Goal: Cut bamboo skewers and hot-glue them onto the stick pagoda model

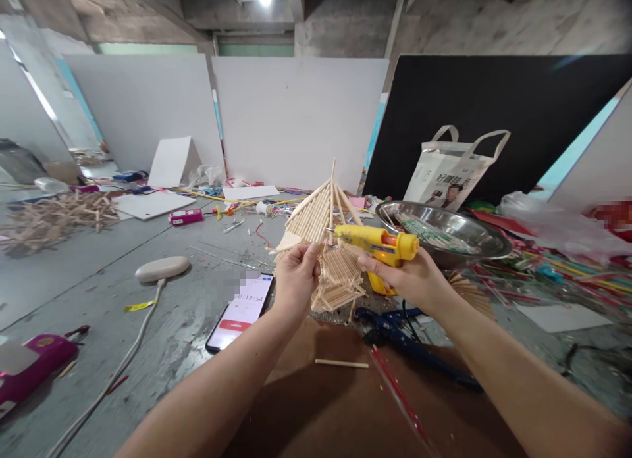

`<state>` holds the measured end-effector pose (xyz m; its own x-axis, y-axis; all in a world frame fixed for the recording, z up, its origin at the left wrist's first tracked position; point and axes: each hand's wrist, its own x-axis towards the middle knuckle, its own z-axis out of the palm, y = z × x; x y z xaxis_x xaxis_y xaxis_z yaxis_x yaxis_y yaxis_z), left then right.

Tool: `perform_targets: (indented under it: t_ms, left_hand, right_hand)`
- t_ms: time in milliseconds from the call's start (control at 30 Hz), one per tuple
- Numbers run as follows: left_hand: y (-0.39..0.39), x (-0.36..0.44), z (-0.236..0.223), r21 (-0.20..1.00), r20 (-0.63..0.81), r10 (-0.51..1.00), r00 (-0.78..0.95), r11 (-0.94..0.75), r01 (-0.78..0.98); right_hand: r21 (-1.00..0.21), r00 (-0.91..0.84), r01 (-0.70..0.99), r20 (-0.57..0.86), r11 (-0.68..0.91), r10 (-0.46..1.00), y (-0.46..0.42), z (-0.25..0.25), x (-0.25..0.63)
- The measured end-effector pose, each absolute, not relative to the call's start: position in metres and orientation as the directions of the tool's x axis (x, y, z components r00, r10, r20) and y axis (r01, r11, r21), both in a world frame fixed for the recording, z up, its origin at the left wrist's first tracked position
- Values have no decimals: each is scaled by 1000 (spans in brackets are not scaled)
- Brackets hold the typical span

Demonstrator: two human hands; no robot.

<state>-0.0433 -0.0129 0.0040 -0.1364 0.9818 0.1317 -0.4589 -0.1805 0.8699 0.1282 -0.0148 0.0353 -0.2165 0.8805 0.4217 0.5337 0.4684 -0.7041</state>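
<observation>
A model built of thin wooden sticks (312, 211) stands in front of me, with a pointed, slatted roof and a layered lower part (340, 274). My left hand (295, 274) is closed at its left side, thumb and fingers pinched on the sticks; the exact grip is partly hidden. My right hand (402, 277) wraps around a yellow hot glue gun (368, 237). The gun's nozzle points left, close to the model and just above my left fingertips. Below the model lie dark blue pliers (415, 346) and one loose stick (342, 363) on a brown surface.
A phone (241, 310) showing a timer lies left of my left forearm. A metal bowl (444, 231) of sticks and a white tote bag (451, 172) stand at right. Magenta tools (34, 366), a corded white device (162, 268) and a stick pile (59, 218) are at left.
</observation>
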Motion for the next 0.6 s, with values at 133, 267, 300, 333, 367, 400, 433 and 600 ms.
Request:
perform_targets:
  t_ms: [133,267,300,333,367,400,433,600]
  left_hand:
    - [-13,-47,8,850,158,967,-199,-235,-470]
    - [-11,-50,10,846,173,957,-231,-265,-463]
    - [-11,-50,10,846,173,957,-231,-265,-462]
    - [-11,-50,9,846,173,958,-230,-265,-462]
    - [-11,-50,9,846,174,958,-229,-265,-463]
    - [-10,-50,9,846,176,957,-229,-266,-463]
    - [-10,-50,8,846,178,957,-229,-267,-461]
    - [-10,-50,8,855,172,958,-230,-261,-449]
  right_hand:
    - [-674,-265,558,409,485,873,-20,38,131]
    - [-633,-314,610,360,477,879,-29,43,128]
    - [-622,-319,625,349,473,881,-30,45,127]
    - [-608,-321,640,344,470,882,-32,46,125]
    - [-593,-321,654,343,469,883,-32,46,123]
    - [-579,-321,667,346,469,882,-33,47,122]
    - [-567,-319,675,352,471,880,-33,47,121]
    - [-581,-320,646,382,495,867,-30,43,120]
